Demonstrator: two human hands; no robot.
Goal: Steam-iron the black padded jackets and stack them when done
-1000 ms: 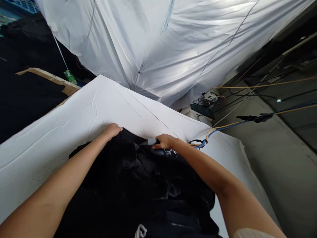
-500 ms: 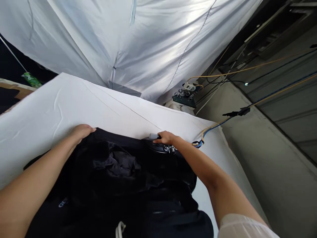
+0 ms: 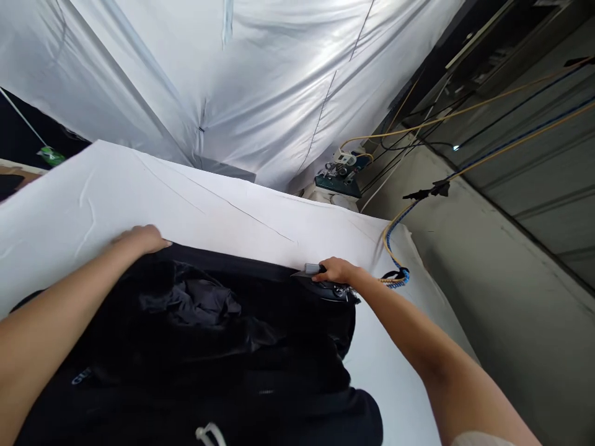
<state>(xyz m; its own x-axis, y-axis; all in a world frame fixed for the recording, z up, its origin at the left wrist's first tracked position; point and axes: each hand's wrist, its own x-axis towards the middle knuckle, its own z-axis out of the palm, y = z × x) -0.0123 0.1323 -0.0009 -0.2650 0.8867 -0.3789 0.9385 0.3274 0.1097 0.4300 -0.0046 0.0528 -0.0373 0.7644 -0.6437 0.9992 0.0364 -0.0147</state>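
A black garment (image 3: 195,371), with a dark shiny lining part (image 3: 199,303) and pale lettering at its left, lies spread before me. My left hand (image 3: 144,240) pinches its upper left corner between thumb and fingers. Near the upper right edge, my right hand (image 3: 339,271) is wrapped round the handle of a steam iron (image 3: 332,291). The iron's pointed tip faces left along the garment's straight top edge, and its sole is on the cloth and out of sight. A white cord loop (image 3: 211,433) sticks up from the garment at the bottom.
White cloth covers the table (image 3: 223,204) beneath. A blue and yellow hose (image 3: 395,229) runs from the iron up to the right. Behind stand a dark green machine (image 3: 339,179) and a hanging silvery sheet (image 3: 274,80). A pale wall (image 3: 502,279) borders the right side.
The iron has slid right along the top edge in my right hand, toward the garment's right end. My left hand keeps hold of the corner. The view has shifted slightly.
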